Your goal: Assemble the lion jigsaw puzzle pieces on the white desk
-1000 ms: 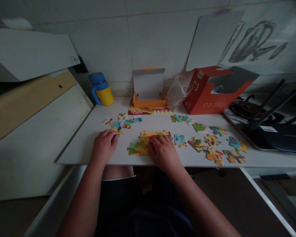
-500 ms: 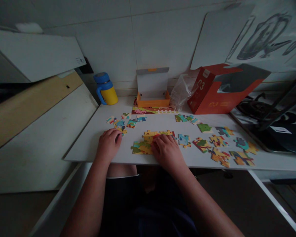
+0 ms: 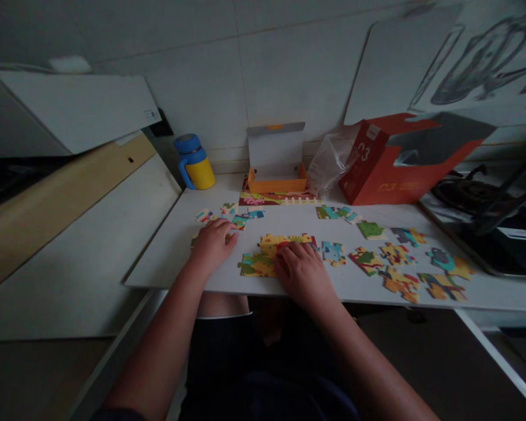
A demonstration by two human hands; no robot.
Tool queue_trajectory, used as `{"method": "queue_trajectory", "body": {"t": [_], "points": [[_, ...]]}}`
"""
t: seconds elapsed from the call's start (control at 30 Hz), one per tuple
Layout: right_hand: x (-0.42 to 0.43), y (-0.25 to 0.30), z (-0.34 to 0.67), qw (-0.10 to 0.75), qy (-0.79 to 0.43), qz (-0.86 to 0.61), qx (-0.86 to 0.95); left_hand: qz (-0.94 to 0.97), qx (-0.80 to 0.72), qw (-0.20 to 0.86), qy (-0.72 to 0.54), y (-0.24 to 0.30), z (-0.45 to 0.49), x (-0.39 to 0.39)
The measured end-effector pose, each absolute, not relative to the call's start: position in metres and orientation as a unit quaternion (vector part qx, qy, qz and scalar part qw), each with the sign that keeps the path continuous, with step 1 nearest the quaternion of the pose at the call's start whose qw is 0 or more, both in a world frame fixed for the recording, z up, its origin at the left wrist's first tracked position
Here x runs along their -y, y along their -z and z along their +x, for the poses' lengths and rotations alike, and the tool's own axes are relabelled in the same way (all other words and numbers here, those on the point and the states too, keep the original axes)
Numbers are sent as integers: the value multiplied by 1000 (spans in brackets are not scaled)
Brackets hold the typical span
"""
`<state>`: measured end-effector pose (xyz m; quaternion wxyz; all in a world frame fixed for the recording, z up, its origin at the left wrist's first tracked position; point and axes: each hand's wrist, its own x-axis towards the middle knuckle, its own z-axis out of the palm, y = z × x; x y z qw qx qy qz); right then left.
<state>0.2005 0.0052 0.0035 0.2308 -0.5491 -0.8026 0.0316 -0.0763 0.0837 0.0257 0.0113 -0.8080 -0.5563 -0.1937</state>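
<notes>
My left hand (image 3: 214, 244) is over the loose jigsaw pieces at the left, thumb apart from the fingers and nothing visibly held. Its fingertips are beside a blue and green piece (image 3: 239, 222); a piece partly under the hand is hidden. My right hand (image 3: 304, 270) rests with bent fingers on the right part of a joined section of jigsaw puzzle (image 3: 256, 264), covering a red patch of it. This section is yellow and green, near the table's front edge. A light blue jigsaw piece (image 3: 333, 252) lies just right of my right hand.
Several loose pieces (image 3: 394, 254) are spread at the right. Behind stand an open orange box (image 3: 277, 185) on a printed picture sheet (image 3: 263, 199), a clear plastic bag (image 3: 328, 166), a red carton (image 3: 390, 169) and a blue and yellow flask (image 3: 197, 166). A black stove (image 3: 486, 234) borders the right.
My left hand has moved forward and right over the loose pieces, its thumb spreading from the fingers. My right hand stays on the joined section. The whole view has shifted slightly.
</notes>
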Motion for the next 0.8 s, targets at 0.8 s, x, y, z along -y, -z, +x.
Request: {"method": "queue_trajectory", "body": {"t": [0.8], "points": [[-5, -3, 201, 234, -33, -541, 808, -843, 505, -160, 92, -36, -93, -154]]}}
